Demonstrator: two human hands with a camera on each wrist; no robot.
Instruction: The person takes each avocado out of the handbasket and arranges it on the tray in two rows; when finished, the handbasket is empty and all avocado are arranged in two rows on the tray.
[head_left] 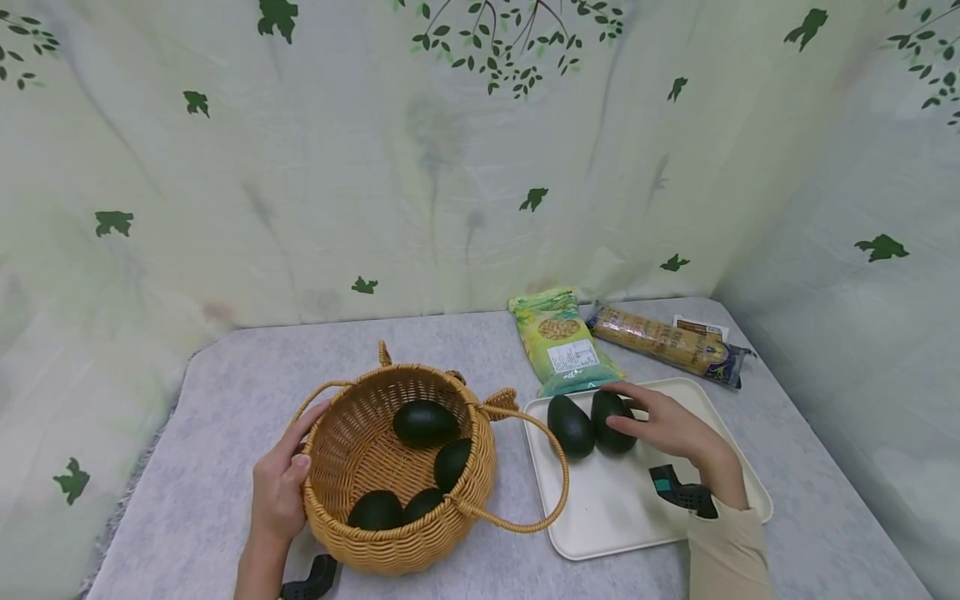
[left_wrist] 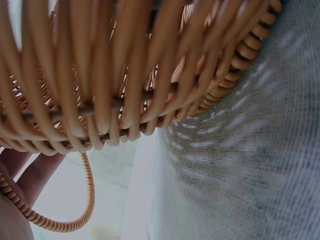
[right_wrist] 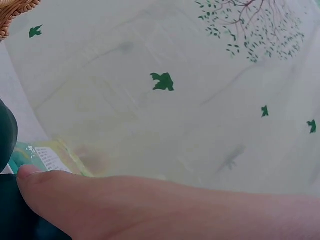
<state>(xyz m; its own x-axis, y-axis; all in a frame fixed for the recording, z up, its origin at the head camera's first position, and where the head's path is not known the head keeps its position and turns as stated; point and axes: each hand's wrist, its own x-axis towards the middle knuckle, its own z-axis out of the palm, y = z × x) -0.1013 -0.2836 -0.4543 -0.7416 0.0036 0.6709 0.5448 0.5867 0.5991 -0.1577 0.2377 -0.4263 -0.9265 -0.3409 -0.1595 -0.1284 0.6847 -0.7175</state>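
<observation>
Left hand [head_left: 279, 492] grips wicker basket [head_left: 352, 467] rim, near edge | right hand [head_left: 663, 427] fingers curled over right avocado [head_left: 611, 419] on tray [head_left: 637, 517] | long axis points away

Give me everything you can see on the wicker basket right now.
The wicker basket is round, woven from tan cane, with two thin looped handles: one hangs out over the tray, the other sits by the left hand. It stands upright on the grey table, left of the tray. Four dark green avocados lie inside. The left hand grips its near-left rim, thumb over the edge. The left wrist view shows its ribbed weave close up.
</observation>
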